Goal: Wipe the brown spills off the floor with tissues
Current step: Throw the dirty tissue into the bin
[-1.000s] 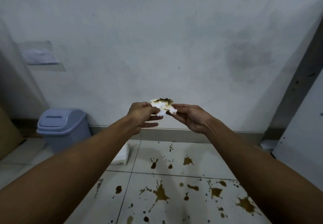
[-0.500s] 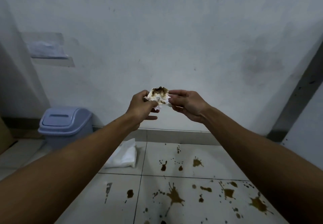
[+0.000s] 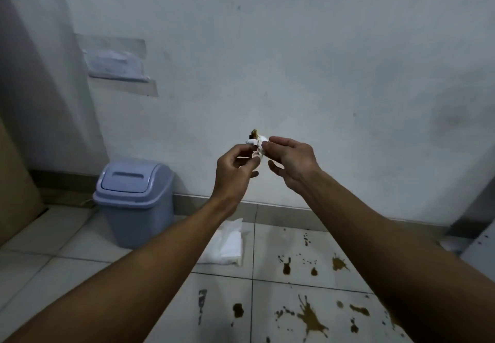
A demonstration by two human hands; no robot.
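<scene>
The used tissue [image 3: 256,146] has gone from a spread, stained sheet to a tight crumpled wad, pinched up at chest height between the left hand [image 3: 235,167] and the fingertips of the right hand [image 3: 290,159]. That looks like it's spent and headed for the bin [image 3: 134,200]. Soft white paper, brown-soaked at the top; glossy tiled floor [image 3: 67,262] below shows plenty of brown spills [image 3: 310,318], with fresh tissues [image 3: 227,243] beside the bin.

Most of the crumpled tissue [image 3: 257,146] is hidden between the fingers [image 3: 242,152] of both hands.
</scene>
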